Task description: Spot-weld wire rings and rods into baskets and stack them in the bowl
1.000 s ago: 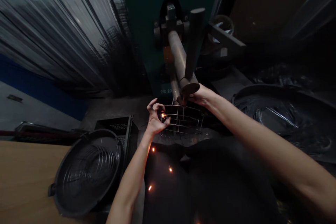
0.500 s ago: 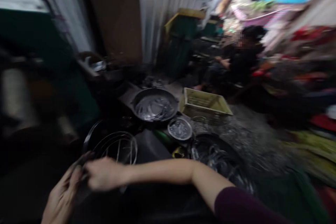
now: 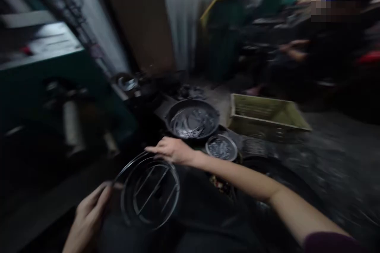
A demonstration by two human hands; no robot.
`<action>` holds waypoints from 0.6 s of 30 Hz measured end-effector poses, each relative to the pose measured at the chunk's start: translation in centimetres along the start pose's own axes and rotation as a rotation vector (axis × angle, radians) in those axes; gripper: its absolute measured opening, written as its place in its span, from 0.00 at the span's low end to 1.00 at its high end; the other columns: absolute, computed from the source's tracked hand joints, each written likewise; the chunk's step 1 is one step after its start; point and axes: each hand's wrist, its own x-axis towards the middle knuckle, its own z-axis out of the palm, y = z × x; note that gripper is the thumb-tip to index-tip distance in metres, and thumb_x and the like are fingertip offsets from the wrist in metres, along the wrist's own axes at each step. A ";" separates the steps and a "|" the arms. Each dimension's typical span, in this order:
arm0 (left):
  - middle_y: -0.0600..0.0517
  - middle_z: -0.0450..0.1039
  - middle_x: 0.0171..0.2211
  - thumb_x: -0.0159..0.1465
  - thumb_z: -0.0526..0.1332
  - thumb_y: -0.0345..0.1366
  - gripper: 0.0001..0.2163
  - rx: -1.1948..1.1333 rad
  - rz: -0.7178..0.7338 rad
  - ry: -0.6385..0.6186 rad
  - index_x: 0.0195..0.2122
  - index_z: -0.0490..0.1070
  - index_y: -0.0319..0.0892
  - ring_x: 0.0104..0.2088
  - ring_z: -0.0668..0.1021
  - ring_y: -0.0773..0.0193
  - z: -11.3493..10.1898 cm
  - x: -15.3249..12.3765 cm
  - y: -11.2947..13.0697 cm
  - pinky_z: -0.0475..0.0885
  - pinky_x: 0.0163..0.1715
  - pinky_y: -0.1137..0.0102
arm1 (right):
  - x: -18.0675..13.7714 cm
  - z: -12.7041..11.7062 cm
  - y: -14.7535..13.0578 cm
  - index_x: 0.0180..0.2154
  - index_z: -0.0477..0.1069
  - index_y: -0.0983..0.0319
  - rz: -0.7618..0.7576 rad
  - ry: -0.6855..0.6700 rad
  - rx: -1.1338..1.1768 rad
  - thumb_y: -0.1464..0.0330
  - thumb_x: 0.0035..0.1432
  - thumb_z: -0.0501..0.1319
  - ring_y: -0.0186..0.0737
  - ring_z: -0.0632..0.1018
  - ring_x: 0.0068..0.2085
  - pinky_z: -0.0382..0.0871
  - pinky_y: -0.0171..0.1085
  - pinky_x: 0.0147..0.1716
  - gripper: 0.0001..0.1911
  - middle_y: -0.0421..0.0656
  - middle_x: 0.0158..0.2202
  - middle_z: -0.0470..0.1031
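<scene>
A round wire frame (image 3: 178, 189), with rings and straight crossbars, tilts over my lap. My left hand (image 3: 90, 207) is closed at its left side, thumb and fingers pinched at the end of the outer wire. My right hand (image 3: 173, 151) bends over the top of the rings from the right, its fingers curled on the wire and the index finger pointing left. Blur hides the exact finger contact. Beyond my right hand stand a wide dark pan (image 3: 194, 116) of curved metal pieces and a smaller bowl (image 3: 221, 148) of small metal bits.
A yellowish crate (image 3: 270, 120) stands on the floor right of the pan. At left is a green machine (image 3: 97, 83) with pale cylindrical parts. A brown board (image 3: 139, 23) leans on the corrugated wall. Another person (image 3: 332, 51) sits at back right. A dark basin (image 3: 276, 170) lies beneath my right forearm.
My right hand has moved right and up, away from my left hand, onto the top of the rings. The wire frame shows nearer and more fully. The view has turned left.
</scene>
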 end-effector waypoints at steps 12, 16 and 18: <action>0.61 0.50 0.15 0.61 0.56 0.53 0.20 -0.428 -0.238 -0.280 0.34 0.71 0.38 0.15 0.55 0.74 0.6 -0.8 -9.2 0.56 0.18 0.77 | 0.4 7.9 -0.6 0.40 0.76 0.60 0.386 -0.408 0.354 0.57 0.60 0.56 0.41 0.77 0.37 0.67 0.36 0.37 0.17 0.42 0.36 0.77; 0.50 0.72 0.31 0.68 0.50 0.40 0.16 0.212 0.047 0.072 0.47 0.72 0.39 0.32 0.74 0.67 1.7 -1.0 -11.6 0.68 0.35 0.74 | 0.8 10.2 -1.2 0.40 0.75 0.62 0.427 -0.398 0.236 0.58 0.61 0.54 0.41 0.76 0.36 0.66 0.35 0.35 0.17 0.43 0.35 0.77; 0.47 0.75 0.38 0.68 0.48 0.36 0.17 0.458 0.079 0.112 0.55 0.68 0.42 0.38 0.76 0.66 2.2 -1.0 -12.6 0.68 0.41 0.73 | 1.1 11.6 -1.4 0.43 0.74 0.63 0.321 -0.331 0.109 0.61 0.64 0.50 0.43 0.76 0.40 0.65 0.36 0.38 0.18 0.46 0.40 0.77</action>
